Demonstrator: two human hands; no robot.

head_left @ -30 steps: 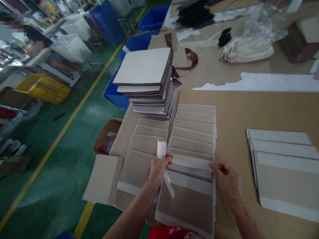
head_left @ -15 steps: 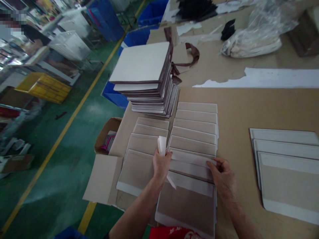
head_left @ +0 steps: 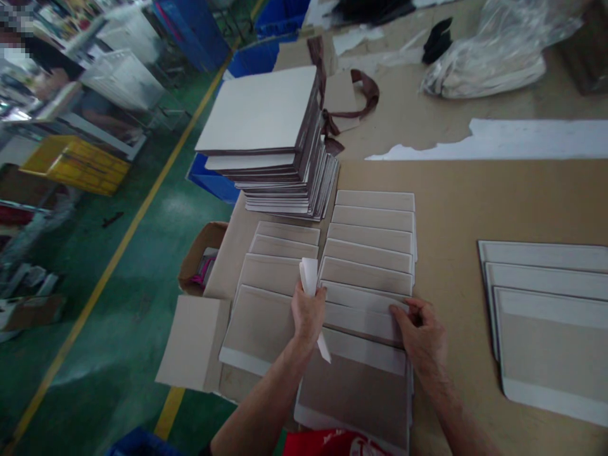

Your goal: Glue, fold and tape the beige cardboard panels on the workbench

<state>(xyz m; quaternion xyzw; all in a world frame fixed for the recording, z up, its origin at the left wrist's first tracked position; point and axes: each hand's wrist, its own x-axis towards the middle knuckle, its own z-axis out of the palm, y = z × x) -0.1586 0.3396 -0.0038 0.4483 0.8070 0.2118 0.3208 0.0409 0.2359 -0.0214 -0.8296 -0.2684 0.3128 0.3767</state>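
Observation:
My left hand is closed around a bundle of thin white strips, which stick out above and below the fist. Its thumb also touches the left end of a single pale strip lying across one of the overlapping beige panels. At the strip's other end, the thumb and fingers of my right hand pinch its right corner. The panels lie in a staggered column beneath both hands. Left of it runs a second column of similar panels, partly covered by my left forearm.
A tall stack of pale boards stands at the table's back left. More overlapping panels lie at the right. Behind are a clear plastic bag and a brown ribbon. An open carton sits beside the table's left edge.
The view has shifted slightly. My right hand has slid a little to the left along the strip's end; my left hand keeps its hold on the white bundle.

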